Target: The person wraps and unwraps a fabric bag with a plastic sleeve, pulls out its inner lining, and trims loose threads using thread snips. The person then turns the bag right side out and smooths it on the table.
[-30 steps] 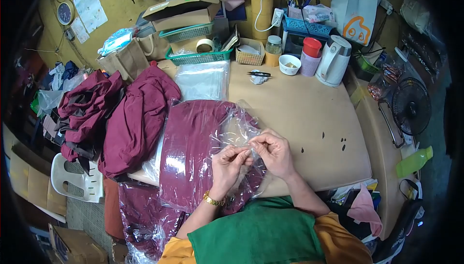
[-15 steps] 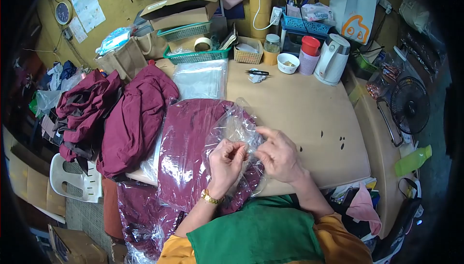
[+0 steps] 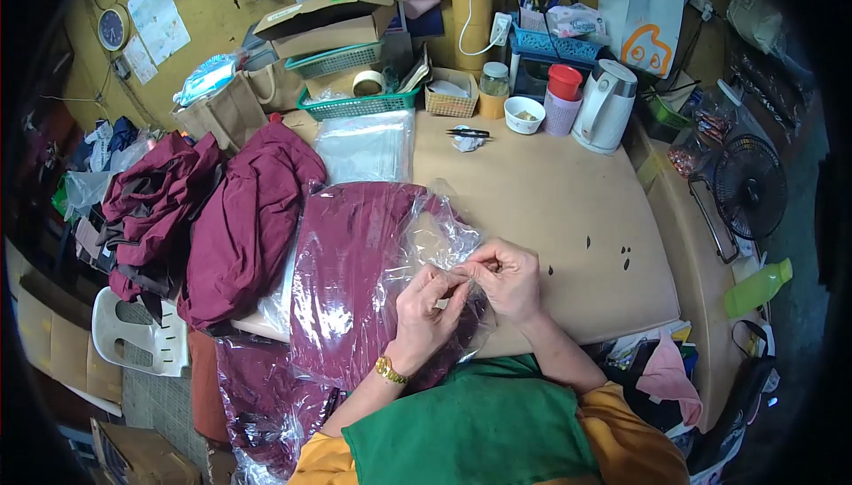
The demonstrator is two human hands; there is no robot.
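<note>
A maroon garment (image 3: 342, 263) lies in a clear plastic bag (image 3: 435, 235) at the table's front edge. My left hand (image 3: 428, 307), with a gold watch on the wrist, pinches the bag's gathered plastic at its right end. Right beside it, my right hand (image 3: 510, 281) is closed on the same plastic, the fingertips of both hands nearly touching. Whether anything small is between the fingertips cannot be made out.
Two loose maroon garments (image 3: 253, 219) are heaped at the left. Flat clear bags (image 3: 366, 146) lie behind the wrapped one. Black tweezers (image 3: 469, 133), a white bowl (image 3: 524, 115) and a kettle (image 3: 605, 106) stand further back. Another wrapped garment (image 3: 266, 396) hangs at the front.
My right hand's fingers spread half a second ago and have closed again on the plastic beside my left hand. The camera view has shifted slightly.
</note>
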